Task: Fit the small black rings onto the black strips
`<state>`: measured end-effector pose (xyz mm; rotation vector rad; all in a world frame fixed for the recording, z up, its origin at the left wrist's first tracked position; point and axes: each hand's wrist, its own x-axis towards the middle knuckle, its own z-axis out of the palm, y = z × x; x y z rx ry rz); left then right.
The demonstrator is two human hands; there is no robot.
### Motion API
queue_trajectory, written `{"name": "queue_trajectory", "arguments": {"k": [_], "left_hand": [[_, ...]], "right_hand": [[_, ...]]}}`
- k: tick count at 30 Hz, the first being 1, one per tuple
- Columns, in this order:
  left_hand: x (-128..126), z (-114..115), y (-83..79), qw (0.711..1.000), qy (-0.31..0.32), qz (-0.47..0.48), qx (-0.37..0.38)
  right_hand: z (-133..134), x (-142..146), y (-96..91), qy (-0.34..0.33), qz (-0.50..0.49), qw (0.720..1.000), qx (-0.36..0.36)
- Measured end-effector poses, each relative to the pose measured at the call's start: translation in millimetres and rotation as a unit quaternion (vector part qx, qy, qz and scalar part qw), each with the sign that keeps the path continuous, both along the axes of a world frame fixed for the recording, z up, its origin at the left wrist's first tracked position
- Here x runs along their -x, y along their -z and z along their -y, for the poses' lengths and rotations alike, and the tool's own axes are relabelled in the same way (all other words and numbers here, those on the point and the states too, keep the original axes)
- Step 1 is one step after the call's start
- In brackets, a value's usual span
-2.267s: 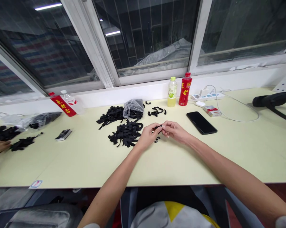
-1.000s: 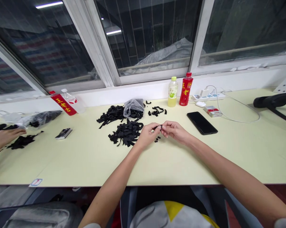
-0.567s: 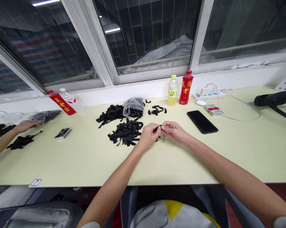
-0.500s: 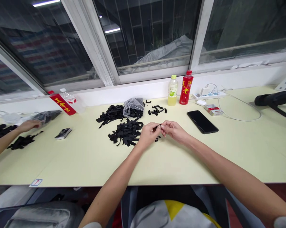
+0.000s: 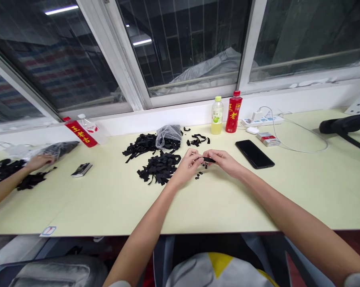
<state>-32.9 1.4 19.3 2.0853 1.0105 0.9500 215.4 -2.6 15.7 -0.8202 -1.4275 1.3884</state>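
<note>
My left hand (image 5: 187, 167) and my right hand (image 5: 223, 162) meet above the tabletop, pinching a short black rubber strip (image 5: 209, 160) between their fingertips. Just below them, several small black rings (image 5: 199, 175) lie on the table. To the left of my left hand is a heap of cut black strips (image 5: 159, 169). Behind it sits a second heap (image 5: 144, 144) against a crumpled clear plastic bag (image 5: 168, 135). A smaller scatter of black pieces (image 5: 196, 140) lies behind my hands.
A black phone (image 5: 254, 154) lies to the right. Along the window stand a green-capped juice bottle (image 5: 217, 115), a red bottle (image 5: 233, 111) and a power strip (image 5: 262, 121). At the far left, a co-worker's hand (image 5: 39, 162) reaches over black pieces (image 5: 4, 168).
My hands have shifted slightly right and the black strip now shows clearly between them. The co-worker's hand has moved right along the table, over the black pieces.
</note>
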Motion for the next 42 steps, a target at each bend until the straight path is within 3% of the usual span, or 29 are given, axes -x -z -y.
{"name": "queue_trajectory", "arguments": {"k": [9,21,31,36,39,42], "left_hand": [[-2.6,1.8,-1.2,0.999,-0.039,-0.017,-0.006],[-6.8,1.6,0.2,0.998,-0.047,-0.036,-0.024],[-7.6,5.9,2.1,0.996,-0.053,0.022,0.074],[-8.3,4.5,10.4,0.995,-0.062,0.001,0.076],[-4.0,-2.3,12.4,0.991,-0.099,-0.041,0.075],[5.8,-11.1,9.5,0.975,-0.195,-0.108,0.026]], "right_hand": [[0.1,-5.6,-2.6,-0.020,-0.042,0.998,0.033],[4.1,5.8,-2.2,0.041,0.009,0.999,0.011],[1.9,5.4,5.8,0.055,0.095,0.993,-0.032],[-0.6,6.9,16.4,0.061,0.130,0.988,-0.060],[-7.1,2.6,26.9,0.111,0.199,0.968,-0.103],[-17.6,-1.4,37.6,0.173,0.347,0.910,-0.148]]}}
